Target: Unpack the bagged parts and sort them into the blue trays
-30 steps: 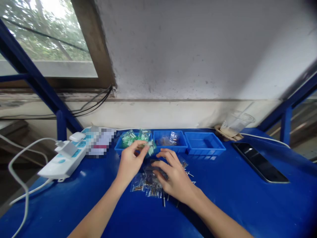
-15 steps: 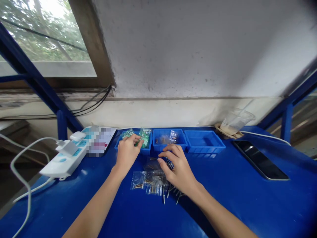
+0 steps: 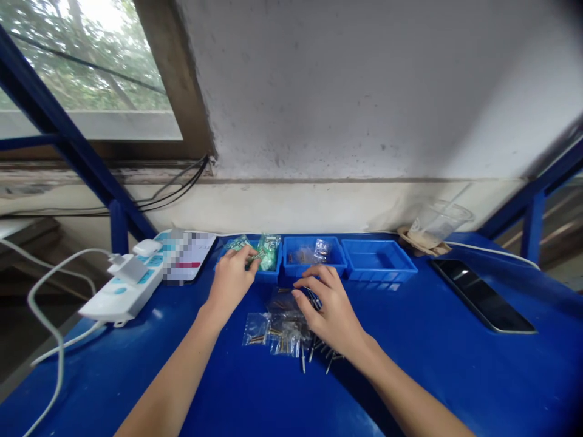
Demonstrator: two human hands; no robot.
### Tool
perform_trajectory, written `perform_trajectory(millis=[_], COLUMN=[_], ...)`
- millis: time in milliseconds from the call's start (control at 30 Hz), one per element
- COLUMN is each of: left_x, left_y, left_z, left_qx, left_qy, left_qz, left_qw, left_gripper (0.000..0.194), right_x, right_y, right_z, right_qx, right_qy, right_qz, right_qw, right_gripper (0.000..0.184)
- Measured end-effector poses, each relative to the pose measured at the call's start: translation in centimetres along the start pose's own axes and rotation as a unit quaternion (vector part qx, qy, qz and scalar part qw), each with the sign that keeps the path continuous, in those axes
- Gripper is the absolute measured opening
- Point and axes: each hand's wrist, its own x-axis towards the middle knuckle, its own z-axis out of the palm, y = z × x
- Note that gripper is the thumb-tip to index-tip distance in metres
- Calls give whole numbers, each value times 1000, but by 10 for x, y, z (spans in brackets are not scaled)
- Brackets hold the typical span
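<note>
My left hand (image 3: 234, 273) is over the left blue bin (image 3: 264, 278), which holds small clear bags with green contents (image 3: 269, 252). Its thumb and fingertips are pinched together at those bags; what lies between them is too small to make out. My right hand (image 3: 328, 303) hovers with fingers curved and apart above a pile on the table. In that pile are clear bags of brass-coloured screws (image 3: 257, 331) and loose slim metal pieces like rivets (image 3: 303, 362). The right hand hides part of the pile.
A middle blue bin (image 3: 339, 267) holds several small clear bags. To its right is another blue bin (image 3: 378, 261). A phone (image 3: 483, 294) and a plastic cup (image 3: 437, 221) are on the right; a power strip (image 3: 121, 294) with white plugs and cables is left.
The view has shifted slightly. My left hand has moved a little within the left bin, fingertips still together. My right hand keeps nearly the same place and shape.
</note>
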Motion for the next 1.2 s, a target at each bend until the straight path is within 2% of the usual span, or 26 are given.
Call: perform_trajectory(millis=[200, 267, 400, 500, 567, 667, 733, 800, 900, 967, 1100, 1167, 1200], left_x=[8, 12, 18, 14, 5, -13, -23, -30, -35, -35, -32, -30, -30], left_y=[10, 13, 10, 9, 12, 22, 30, 38, 46, 48, 47, 46, 46], left_z=[0, 4, 7, 6, 6, 9, 10, 10, 11, 11, 7, 4, 2], left_qx=[29, 27, -17, -27, 7, 65, 60, 9, -112, -162, -182, -221, -255], left_qy=[-76, -89, -118, -134, -99, 1, 41, 45, -15, -61, -84, -122, -154], left_qz=[33, 25, -26, -28, -22, -18, -3, 26, 80, 85, 0, -65, -100], left_qw=[996, 995, 993, 990, 995, 998, 997, 999, 990, 981, 980, 966, 949], left_gripper=[8, 9, 11, 21, 27, 26, 29, 30, 26, 23, 22, 33, 39], right_x=[0, 0, 0, -2, -4, -6, -6, -5, -3, -2, -1, 0, 0], right_y=[2, 3, 6, 8, 10, 12, 13, 14, 15, 14, 14, 16, 16], right_z=[-1, -1, 2, 5, 10, 22, 31, 39, 43, 42, 31, 25, 22], right_qx=[-16, -23, -33, -35, -42, -71, -90, -100, -104, -103, -71, -59, -58], right_qy=[10, 3, -38, -88, -114, -134, -143, -147, -141, -131, -73, -16, 12], right_qz=[-1, 3, 14, 14, 10, 7, 9, 11, 14, 14, 2, -9, -17], right_qw=[1000, 1000, 999, 995, 992, 988, 986, 984, 985, 986, 995, 998, 998], right_gripper=[14, 14, 16, 18, 20, 28, 33, 35, 26, 16, 16, 18, 19])
